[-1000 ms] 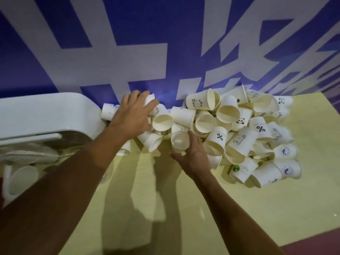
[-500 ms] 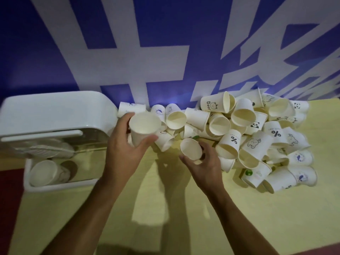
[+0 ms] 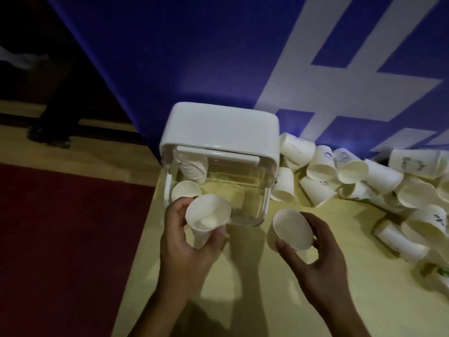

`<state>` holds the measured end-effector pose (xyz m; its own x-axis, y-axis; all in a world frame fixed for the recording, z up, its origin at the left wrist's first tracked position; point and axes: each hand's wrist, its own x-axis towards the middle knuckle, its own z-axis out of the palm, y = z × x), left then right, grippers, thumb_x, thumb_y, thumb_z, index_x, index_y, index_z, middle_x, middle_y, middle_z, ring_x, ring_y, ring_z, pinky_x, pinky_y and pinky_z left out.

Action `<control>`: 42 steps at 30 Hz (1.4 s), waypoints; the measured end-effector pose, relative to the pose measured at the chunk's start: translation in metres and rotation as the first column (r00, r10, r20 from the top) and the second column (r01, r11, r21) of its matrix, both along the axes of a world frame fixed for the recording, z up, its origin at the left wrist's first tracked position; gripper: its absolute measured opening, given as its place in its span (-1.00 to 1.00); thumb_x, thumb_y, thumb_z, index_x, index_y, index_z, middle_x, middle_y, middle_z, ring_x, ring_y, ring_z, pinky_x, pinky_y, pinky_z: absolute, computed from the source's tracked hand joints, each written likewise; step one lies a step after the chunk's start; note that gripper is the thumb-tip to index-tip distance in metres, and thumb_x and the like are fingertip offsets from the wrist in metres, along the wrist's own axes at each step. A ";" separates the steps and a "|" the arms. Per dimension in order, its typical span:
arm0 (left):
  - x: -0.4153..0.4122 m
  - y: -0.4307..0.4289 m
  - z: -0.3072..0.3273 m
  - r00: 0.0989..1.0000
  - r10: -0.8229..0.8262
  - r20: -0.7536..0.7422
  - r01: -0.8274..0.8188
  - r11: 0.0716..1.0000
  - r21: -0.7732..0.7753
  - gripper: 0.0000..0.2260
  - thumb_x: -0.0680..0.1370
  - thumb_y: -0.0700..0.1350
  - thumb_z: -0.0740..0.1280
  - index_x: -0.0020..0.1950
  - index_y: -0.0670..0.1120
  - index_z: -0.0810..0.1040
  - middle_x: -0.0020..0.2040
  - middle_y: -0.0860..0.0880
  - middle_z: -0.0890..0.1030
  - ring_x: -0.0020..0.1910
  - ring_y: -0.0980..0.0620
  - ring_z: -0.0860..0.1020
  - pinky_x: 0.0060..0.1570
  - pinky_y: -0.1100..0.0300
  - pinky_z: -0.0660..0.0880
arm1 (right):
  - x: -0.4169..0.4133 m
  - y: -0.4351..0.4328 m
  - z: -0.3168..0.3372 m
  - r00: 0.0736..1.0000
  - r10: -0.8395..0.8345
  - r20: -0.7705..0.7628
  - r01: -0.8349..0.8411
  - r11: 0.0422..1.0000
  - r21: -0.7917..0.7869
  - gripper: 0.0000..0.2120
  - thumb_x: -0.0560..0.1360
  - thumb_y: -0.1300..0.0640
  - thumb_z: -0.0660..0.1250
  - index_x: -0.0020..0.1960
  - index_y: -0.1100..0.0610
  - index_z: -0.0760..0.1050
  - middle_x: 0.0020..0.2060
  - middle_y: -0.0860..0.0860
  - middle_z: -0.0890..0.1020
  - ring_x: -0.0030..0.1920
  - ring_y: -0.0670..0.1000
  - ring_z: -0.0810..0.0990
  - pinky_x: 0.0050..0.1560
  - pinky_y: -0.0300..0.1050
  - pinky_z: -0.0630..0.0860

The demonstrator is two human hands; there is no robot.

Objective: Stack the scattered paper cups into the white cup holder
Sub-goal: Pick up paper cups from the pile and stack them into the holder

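1. One table [image 3: 243, 300] carries everything.
2. One white cup holder [image 3: 223, 125], at its left edge, contains one stack [image 3: 194, 169] plus one loose cup [image 3: 185, 190].
3. One jumbled pile of cups [image 3: 379, 176], too tangled to count, lies right of it.
4. Two hands: the left hand [image 3: 184, 249] grips one held cup [image 3: 207, 215], and the right hand [image 3: 315, 259] grips a second held cup [image 3: 291, 227].

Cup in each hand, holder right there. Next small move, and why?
Probably ease the cup in the left hand into the open cup inside the white cup holder: it hangs just in front of that one. The right hand holds a second cup farther off.
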<state>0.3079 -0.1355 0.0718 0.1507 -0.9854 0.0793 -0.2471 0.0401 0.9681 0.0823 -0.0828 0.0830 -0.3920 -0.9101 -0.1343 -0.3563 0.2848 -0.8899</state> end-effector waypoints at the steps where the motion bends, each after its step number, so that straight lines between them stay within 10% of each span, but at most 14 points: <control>1: 0.014 -0.002 -0.002 1.000 0.012 0.002 -0.012 1.000 -0.001 -0.45 0.35 0.10 0.53 0.31 0.22 0.44 0.25 0.19 0.58 0.26 -0.02 0.58 0.16 -0.14 0.59 | 0.013 -0.003 -0.001 1.000 0.017 -0.004 -0.017 1.000 -0.004 -0.46 0.23 -0.22 0.52 0.18 -0.27 0.47 0.11 -0.42 0.58 0.06 -0.32 0.56 -0.08 -0.28 0.45; 11: 0.091 -0.030 -0.020 0.999 0.010 -0.030 -0.011 1.000 -0.005 -0.42 0.33 0.04 0.60 0.30 0.15 0.49 0.22 0.04 0.64 0.19 -0.08 0.63 0.14 -0.27 0.56 | 0.087 -0.022 -0.010 0.995 0.096 -0.020 -0.096 0.995 0.008 -0.42 0.32 -0.08 0.66 0.26 -0.21 0.50 0.22 -0.29 0.61 0.18 -0.25 0.55 0.03 -0.44 0.43; 18: 0.091 -0.044 -0.018 0.998 -0.047 -0.044 0.048 0.999 0.017 -0.45 0.39 0.12 0.56 0.34 0.15 0.51 0.22 0.17 0.63 0.24 0.04 0.61 0.16 0.25 0.54 | 0.095 -0.030 -0.009 0.994 0.098 -0.049 -0.098 0.995 0.008 -0.45 0.31 -0.13 0.64 0.24 -0.18 0.52 0.18 -0.30 0.63 0.15 -0.22 0.57 0.02 -0.50 0.41; 31: 0.074 -0.081 -0.041 0.983 -0.168 0.073 0.165 0.985 0.048 -0.32 0.35 -0.20 0.68 0.29 0.26 0.45 0.17 0.47 0.55 0.18 0.39 0.53 0.04 0.52 0.44 | 0.097 -0.037 -0.011 0.997 0.073 -0.015 -0.073 0.997 0.009 -0.49 0.33 -0.16 0.63 0.20 -0.22 0.52 0.16 -0.34 0.63 0.14 -0.23 0.57 -0.01 -0.50 0.42; 42: 0.081 -0.089 -0.085 0.891 -0.303 0.337 0.267 0.952 0.150 -0.30 0.48 0.22 0.46 0.57 0.06 0.39 0.46 0.03 0.49 0.39 0.03 0.49 0.22 -0.07 0.59 | 0.099 -0.048 -0.012 0.998 0.065 0.003 -0.064 0.998 -0.020 -0.46 0.27 -0.16 0.58 0.20 -0.26 0.51 0.13 -0.39 0.62 0.15 -0.26 0.58 0.03 -0.51 0.42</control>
